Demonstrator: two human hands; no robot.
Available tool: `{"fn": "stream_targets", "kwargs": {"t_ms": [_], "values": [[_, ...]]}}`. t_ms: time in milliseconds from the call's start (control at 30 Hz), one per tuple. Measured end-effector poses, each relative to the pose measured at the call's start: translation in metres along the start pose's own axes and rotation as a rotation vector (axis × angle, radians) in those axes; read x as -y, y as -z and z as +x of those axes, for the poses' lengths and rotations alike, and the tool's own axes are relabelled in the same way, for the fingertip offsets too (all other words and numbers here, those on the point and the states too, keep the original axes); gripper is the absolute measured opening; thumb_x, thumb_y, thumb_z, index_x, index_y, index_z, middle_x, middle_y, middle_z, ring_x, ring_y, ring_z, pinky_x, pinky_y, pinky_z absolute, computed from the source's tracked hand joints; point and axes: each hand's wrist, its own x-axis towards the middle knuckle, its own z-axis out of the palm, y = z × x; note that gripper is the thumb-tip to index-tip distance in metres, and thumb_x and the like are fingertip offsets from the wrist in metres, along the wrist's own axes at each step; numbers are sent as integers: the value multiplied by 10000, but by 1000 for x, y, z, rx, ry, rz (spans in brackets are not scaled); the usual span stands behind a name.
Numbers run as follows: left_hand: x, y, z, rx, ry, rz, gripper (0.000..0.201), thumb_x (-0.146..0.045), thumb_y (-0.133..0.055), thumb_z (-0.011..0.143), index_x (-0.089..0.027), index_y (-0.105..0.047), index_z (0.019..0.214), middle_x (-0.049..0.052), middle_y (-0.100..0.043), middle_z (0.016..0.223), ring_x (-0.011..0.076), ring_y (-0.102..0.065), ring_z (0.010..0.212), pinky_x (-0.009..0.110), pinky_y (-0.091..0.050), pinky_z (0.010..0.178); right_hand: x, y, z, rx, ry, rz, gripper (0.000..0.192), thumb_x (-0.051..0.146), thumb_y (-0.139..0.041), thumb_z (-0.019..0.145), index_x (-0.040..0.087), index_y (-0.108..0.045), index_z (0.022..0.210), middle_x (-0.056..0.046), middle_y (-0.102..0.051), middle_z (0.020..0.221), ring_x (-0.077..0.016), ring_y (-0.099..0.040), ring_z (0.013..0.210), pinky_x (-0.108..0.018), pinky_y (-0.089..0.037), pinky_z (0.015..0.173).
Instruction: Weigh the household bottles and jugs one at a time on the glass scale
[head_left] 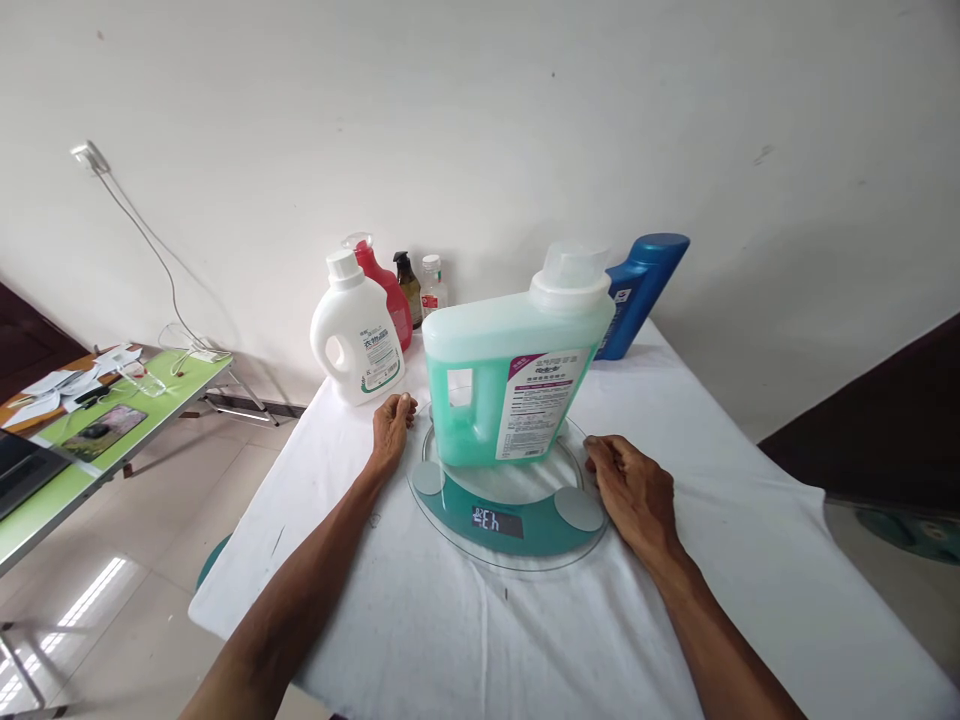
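A large clear jug of green liquid (510, 385) with a white cap stands upright on a round glass scale (517, 515) whose display is lit. My left hand (391, 430) rests on the white cloth at the scale's left rim, fingers curled, with nothing in it. At the scale's right rim lies my right hand (630, 490), fingers loosely bent and touching the glass edge. Neither hand touches the jug.
Behind the scale stand a white detergent bottle (356, 335), a red bottle (386, 290), two small bottles (421, 285) and a blue bottle (637, 290) against the wall. The table's white cloth (465, 640) ends near me. A green side table (112, 425) with papers stands left.
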Motion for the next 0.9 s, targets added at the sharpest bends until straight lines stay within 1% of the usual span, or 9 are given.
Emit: {"fn": "stream_targets", "kwargs": {"t_ms": [233,433,567,733,900], "values": [[2,1,1,10,11,-17,453,-629,-668,872,-181,-669,808,30,-627,775,159,-545,700,312,-480,703,-3,-1,1,-14,48,9,379,606,-463,893,283,-613,762,-56,-716,687,-249,-634,642,-376,-467,702],[2,2,1,17,4,0,399,-583,-680,869,-189,-676,801,31,-640,769,165,-553,712,308,-485,703,-4,-2,2,-16,38,-15,370,594,-455,896,286,-610,761,-55,-718,696,-248,-639,643,-375,-470,707],[1,2,1,16,-9,11,376,-557,-681,863,-190,-667,783,19,-625,748,160,-556,697,305,-480,695,-6,-3,3,-22,60,-6,381,604,-459,900,281,-622,782,-56,-719,686,-251,-647,642,-372,-475,705],[1,2,0,21,-16,16,337,-513,-680,860,-184,-671,790,12,-615,735,160,-560,702,300,-469,689,-6,-3,3,-22,50,-6,390,617,-453,883,280,-622,782,-57,-717,677,-253,-646,637,-376,-472,704],[3,2,1,12,-17,21,339,-515,-681,856,-186,-671,775,16,-625,735,162,-565,694,304,-474,682,-5,-2,2,-23,57,6,387,604,-466,898,274,-637,789,-59,-725,689,-250,-647,642,-367,-467,687]]}}
